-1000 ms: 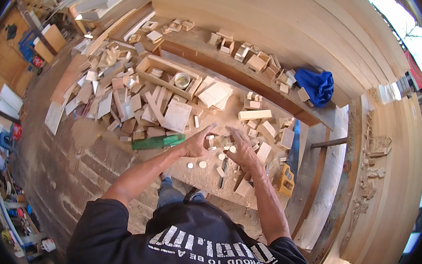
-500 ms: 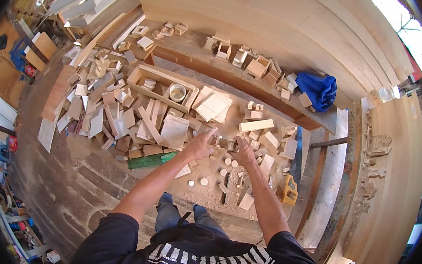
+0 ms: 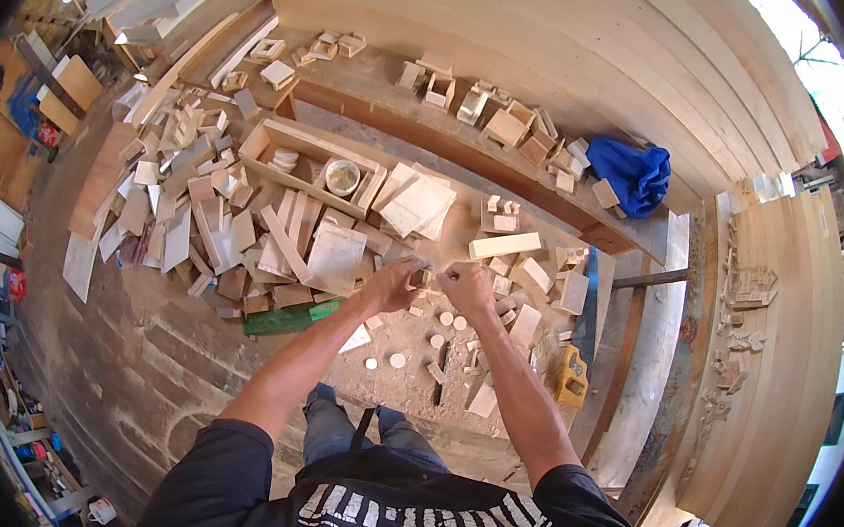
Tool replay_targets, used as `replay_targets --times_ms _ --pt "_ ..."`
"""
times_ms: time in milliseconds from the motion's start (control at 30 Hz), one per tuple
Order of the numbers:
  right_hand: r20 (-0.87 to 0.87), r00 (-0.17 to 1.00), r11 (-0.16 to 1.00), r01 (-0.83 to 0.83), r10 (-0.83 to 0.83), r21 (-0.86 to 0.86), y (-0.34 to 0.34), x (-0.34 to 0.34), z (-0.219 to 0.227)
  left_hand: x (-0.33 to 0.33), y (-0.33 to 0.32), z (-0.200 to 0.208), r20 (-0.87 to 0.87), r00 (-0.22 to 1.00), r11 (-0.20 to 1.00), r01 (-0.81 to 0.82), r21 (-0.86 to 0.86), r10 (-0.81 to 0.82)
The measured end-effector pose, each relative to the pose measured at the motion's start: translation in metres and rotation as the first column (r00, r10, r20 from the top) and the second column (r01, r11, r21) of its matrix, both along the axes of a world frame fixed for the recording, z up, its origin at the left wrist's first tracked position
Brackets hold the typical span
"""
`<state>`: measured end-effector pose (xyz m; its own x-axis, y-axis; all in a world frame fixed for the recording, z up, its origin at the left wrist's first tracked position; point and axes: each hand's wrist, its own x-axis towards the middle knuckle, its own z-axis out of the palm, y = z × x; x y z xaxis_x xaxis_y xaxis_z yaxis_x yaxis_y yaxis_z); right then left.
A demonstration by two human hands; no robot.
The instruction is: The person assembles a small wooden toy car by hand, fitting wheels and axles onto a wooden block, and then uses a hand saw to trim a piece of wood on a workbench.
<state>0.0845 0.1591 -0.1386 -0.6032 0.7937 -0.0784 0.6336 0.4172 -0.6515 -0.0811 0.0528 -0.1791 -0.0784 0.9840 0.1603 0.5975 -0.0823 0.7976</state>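
My left hand (image 3: 393,285) is closed around a small wooden block (image 3: 421,278) above the middle of the workbench. Right beside it, my right hand (image 3: 467,286) is curled with its fingers pressed together; whatever they pinch is hidden. Below the hands, several pale round wooden discs (image 3: 396,360) lie on the dusty bench top, along with a thin dark stick-like tool (image 3: 441,374). A long pale wooden block (image 3: 506,245) rests just beyond my right hand. Flat square boards (image 3: 336,258) lie to the left of my left hand.
A heap of wood offcuts (image 3: 186,208) covers the bench's left side. Behind it stands an open wooden box (image 3: 259,171) holding a round tub (image 3: 342,177). A yellow-handled saw (image 3: 574,376) lies at the right edge. Small wooden assemblies and a blue cloth (image 3: 628,177) sit on the back shelf (image 3: 395,111).
My hands have come closer together, and my right hand has turned and curled its fingers. The whole view has shifted slightly.
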Motion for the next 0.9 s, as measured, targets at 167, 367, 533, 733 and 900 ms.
replay_targets --times_ms 167,367,533,733,900 --pt "0.206 0.973 0.979 0.14 -0.108 -0.147 -0.003 -0.022 -0.01 -0.003 0.004 0.0 0.056 0.998 1.0 0.03 -0.005 -0.029" --pt "0.231 0.957 0.979 0.195 -0.178 -0.057 -0.006 -0.033 -0.019 -0.002 0.004 0.002 0.157 0.988 1.0 0.002 -0.02 0.001" --pt "0.184 0.975 0.984 0.143 -0.122 -0.107 -0.008 -0.04 -0.008 -0.007 0.005 0.006 0.053 0.999 1.0 0.011 -0.011 -0.011" --pt "0.209 0.974 0.993 0.102 -0.088 -0.057 -0.002 -0.034 -0.02 -0.005 0.006 0.008 0.034 0.999 1.0 0.025 -0.013 -0.024" --pt "0.124 0.991 0.986 0.069 -0.051 -0.153 0.013 -0.019 0.03 -0.009 0.006 -0.009 -0.056 0.998 0.999 0.037 0.022 -0.036"
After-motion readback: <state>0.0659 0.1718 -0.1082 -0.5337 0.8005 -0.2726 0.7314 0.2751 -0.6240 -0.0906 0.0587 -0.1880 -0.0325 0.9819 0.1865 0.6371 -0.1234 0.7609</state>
